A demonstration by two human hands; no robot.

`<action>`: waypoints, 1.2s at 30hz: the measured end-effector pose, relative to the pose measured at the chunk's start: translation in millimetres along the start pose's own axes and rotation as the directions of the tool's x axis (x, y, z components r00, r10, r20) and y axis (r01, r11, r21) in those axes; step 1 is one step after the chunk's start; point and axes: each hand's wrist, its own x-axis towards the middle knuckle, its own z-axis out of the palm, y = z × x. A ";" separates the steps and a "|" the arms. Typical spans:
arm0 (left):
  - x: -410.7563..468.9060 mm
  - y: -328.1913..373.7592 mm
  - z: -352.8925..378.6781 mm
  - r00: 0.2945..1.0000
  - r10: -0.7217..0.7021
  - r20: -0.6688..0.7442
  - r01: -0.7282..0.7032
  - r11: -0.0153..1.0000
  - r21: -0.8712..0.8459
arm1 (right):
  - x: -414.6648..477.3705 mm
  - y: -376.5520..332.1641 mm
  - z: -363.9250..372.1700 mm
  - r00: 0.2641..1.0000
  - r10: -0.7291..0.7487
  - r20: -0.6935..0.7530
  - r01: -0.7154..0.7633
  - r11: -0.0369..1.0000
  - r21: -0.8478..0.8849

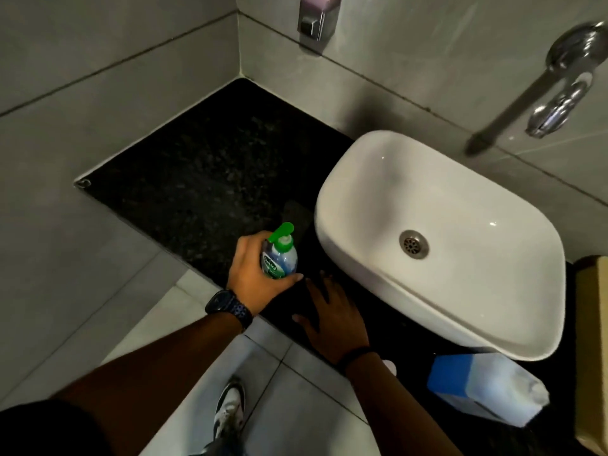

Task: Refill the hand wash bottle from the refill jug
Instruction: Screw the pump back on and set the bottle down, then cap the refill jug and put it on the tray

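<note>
A clear hand wash bottle [280, 256] with a green pump top stands on the black granite counter [204, 172], just left of the basin. My left hand [255, 278] is wrapped around the bottle's body. My right hand [332, 319] lies flat on the counter's front edge, fingers spread, holding nothing. The refill jug [487, 388], translucent with a blue label, lies near the counter's front edge, below the basin at the lower right, apart from both hands.
A white basin [437, 205] with a metal drain fills the counter's right side. A chrome tap [559, 93] and a wall soap dispenser [317, 21] are on the tiled wall. A cardboard box [592, 340] sits at the far right. Floor tiles and my shoe [230, 409] are below.
</note>
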 end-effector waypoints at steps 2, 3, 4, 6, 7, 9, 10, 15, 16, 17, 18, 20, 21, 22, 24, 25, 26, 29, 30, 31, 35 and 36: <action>-0.7 -6.1 3.9 0.999 0.017 -0.030 -0.017 1.000 -0.006 | 1.9 3.6 13.8 0.999 -0.011 -0.032 0.009 0.999 -0.039; -1.1 -7.6 5.5 0.999 0.029 -0.045 -0.030 1.000 -0.008 | 2.3 4.3 19.4 0.998 -0.016 -0.059 0.012 0.998 -0.055; -1.3 -8.1 7.0 0.998 0.042 -0.055 -0.042 0.999 -0.011 | 2.0 5.0 23.4 0.996 -0.018 -0.089 0.012 0.997 -0.071; -1.8 -9.6 8.2 0.997 0.049 -0.052 -0.050 0.999 -0.017 | 1.4 5.5 29.5 0.991 -0.021 -0.129 0.010 0.996 -0.090; -2.6 -9.3 7.4 0.998 0.041 -0.045 -0.042 0.999 -0.022 | 0.9 6.0 30.7 0.989 -0.026 -0.144 0.012 0.995 -0.095; -4.3 -7.7 3.6 0.999 0.023 -0.037 -0.024 0.999 -0.027 | 1.1 6.2 28.8 0.985 -0.037 -0.171 0.022 0.996 -0.089; -5.2 -5.6 0.7 0.999 0.016 -0.047 -0.017 0.999 -0.032 | 1.0 5.5 25.1 0.981 -0.039 -0.188 0.025 0.997 -0.073; -7.7 20.7 -20.4 0.983 0.018 -0.183 -0.033 0.996 -0.077 | -1.6 -4.0 -15.9 0.927 -0.053 -0.370 0.065 0.998 0.020; -8.1 29.0 -25.6 0.977 0.033 -0.212 -0.050 0.996 -0.072 | -4.2 -6.0 -28.2 0.903 -0.069 -0.423 0.093 0.995 0.035; -8.9 39.1 -30.2 0.968 0.053 -0.244 -0.071 0.995 -0.066 | -8.4 -7.2 -41.8 0.878 -0.081 -0.472 0.118 0.992 0.048; -9.3 50.5 -34.3 0.956 0.081 -0.280 -0.099 0.994 -0.052 | -13.7 -8.0 -56.8 0.853 -0.085 -0.515 0.133 0.989 0.057; -9.7 75.0 -39.9 0.922 0.157 -0.354 -0.167 0.986 0.002 | -24.3 -5.8 -88.5 0.806 -0.039 -0.591 0.121 0.988 0.100; -11.7 88.9 -40.4 0.902 0.201 -0.382 -0.204 0.978 0.033 | -31.7 -1.4 -105.2 0.774 0.008 -0.634 0.097 0.987 0.130; -14.9 102.5 -39.4 0.883 0.245 -0.401 -0.239 0.969 0.066 | -40.2 4.6 -121.3 0.735 0.067 -0.674 0.067 0.983 0.170; -23.7 125.6 -31.7 0.848 0.350 -0.399 -0.321 0.937 0.141 | -58.2 21.3 -150.9 0.647 0.179 -0.741 0.036 0.964 0.264; -31.3 135.2 -24.3 0.838 0.400 -0.370 -0.365 0.916 0.164 | -70.1 32.7 -162.9 0.600 0.217 -0.770 0.039 0.953 0.299; -40.0 142.5 -15.3 0.840 0.438 -0.320 -0.406 0.899 0.163 | -82.8 45.0 -172.9 0.552 0.249 -0.796 0.042 0.945 0.325; -70.2 149.4 20.3 0.905 0.424 -0.045 -0.421 0.905 0.058 | -122.3 84.7 -185.4 0.460 0.365 -0.809 -0.001 0.912 0.411; -80.2 148.6 33.4 0.917 0.391 0.076 -0.394 0.919 0.031 | -136.8 97.6 -183.8 0.452 0.406 -0.794 -0.022 0.896 0.445; -89.0 146.3 46.1 0.916 0.349 0.196 -0.360 0.933 0.025 | -150.4 109.9 -179.5 0.449 0.441 -0.777 -0.034 0.877 0.478; -115.0 133.7 93.4 0.811 0.134 0.569 -0.282 0.943 0.180 | -196.3 148.3 -148.9 0.589 0.539 -0.602 -0.079 0.780 0.621; -119.0 129.4 103.9 0.782 0.086 0.617 -0.281 0.933 0.226 | -204.4 153.9 -140.6 0.658 0.543 -0.522 -0.101 0.750 0.654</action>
